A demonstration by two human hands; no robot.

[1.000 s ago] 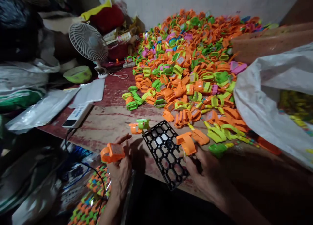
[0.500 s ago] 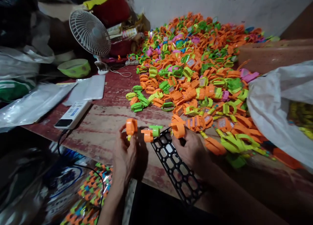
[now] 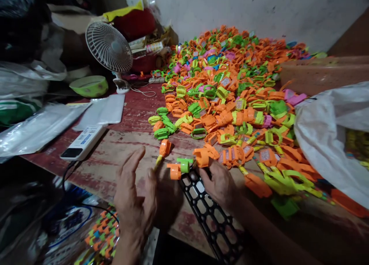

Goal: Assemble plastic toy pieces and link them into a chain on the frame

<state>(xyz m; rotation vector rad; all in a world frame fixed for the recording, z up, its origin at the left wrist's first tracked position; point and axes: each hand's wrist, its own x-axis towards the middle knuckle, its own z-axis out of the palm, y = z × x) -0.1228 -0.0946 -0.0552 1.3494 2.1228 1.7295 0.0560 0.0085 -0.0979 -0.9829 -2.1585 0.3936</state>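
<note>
My left hand (image 3: 135, 195) hovers over the near edge of the worn red table (image 3: 121, 153), fingers spread, holding nothing. Just beyond its fingertips an orange toy watch (image 3: 164, 147) with a yellow strap lies on the table. My right hand (image 3: 217, 180) grips another orange toy watch (image 3: 203, 156) at the top end of a black plastic grid tray (image 3: 210, 211). One orange watch (image 3: 174, 171) and a green watch (image 3: 184, 165) sit mounted on the tray's top edge.
A big heap of orange, green and pink toy watches (image 3: 230, 84) covers the table's far right. A white sack (image 3: 325, 134) lies right, a small white fan (image 3: 108, 47), green bowl (image 3: 89, 86) and power strip (image 3: 82, 142) left. Packed watches (image 3: 99, 238) lie below the edge.
My left hand has let go of its orange watch, which now lies on the table, and has drawn back with fingers spread. My right hand keeps its orange watch at the tray's top.
</note>
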